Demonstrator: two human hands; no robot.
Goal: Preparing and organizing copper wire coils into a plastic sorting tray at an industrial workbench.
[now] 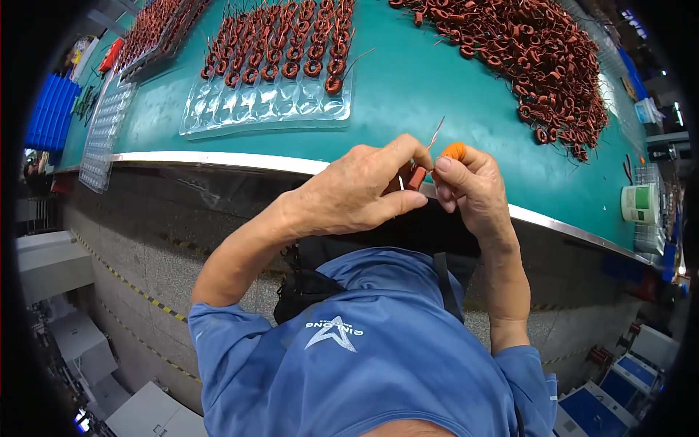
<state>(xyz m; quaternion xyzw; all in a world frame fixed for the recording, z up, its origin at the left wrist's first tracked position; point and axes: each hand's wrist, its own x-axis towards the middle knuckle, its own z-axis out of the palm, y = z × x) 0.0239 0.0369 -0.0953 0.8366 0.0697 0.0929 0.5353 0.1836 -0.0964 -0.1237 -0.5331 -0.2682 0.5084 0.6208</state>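
Head cam: left hand [357, 191] and right hand [470, 186] meet at the green table [408, 95] edge, both pinching one small red coil [416, 177], wrists bent inward, its wire lead poking up.

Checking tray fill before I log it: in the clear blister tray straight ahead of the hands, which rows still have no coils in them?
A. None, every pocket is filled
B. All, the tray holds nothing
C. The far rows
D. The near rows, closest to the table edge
D. In the clear blister tray, the red-brown coils fill the far rows, while the pockets nearest the table edge show bare plastic.
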